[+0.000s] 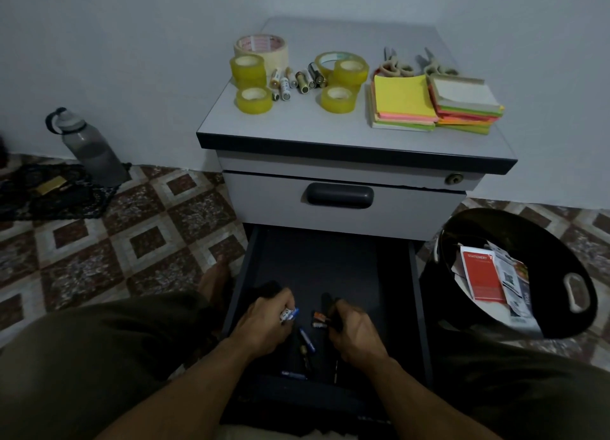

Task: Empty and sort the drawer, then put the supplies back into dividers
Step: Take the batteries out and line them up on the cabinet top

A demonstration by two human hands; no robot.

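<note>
The dark lower drawer (333,261) of a grey cabinet is pulled out between my knees. Inside it, my left hand (264,324) is closed around a few pens (289,315) with white and blue barrels. My right hand (353,330) grips dark pens or markers (331,311) near a small orange item (319,318). A blue pen (307,340) and a few other pens lie loose on the drawer floor between my hands. On the cabinet top (330,126) sit tape rolls (252,99), batteries (297,81), sticky-note stacks (404,104) and scissors (396,65).
A black bin (515,274) holding paper scraps and a red card stands on the floor to the right. A grey water bottle (89,149) and a dark mesh bag (49,192) are at the left wall. The upper drawer (340,195) is closed.
</note>
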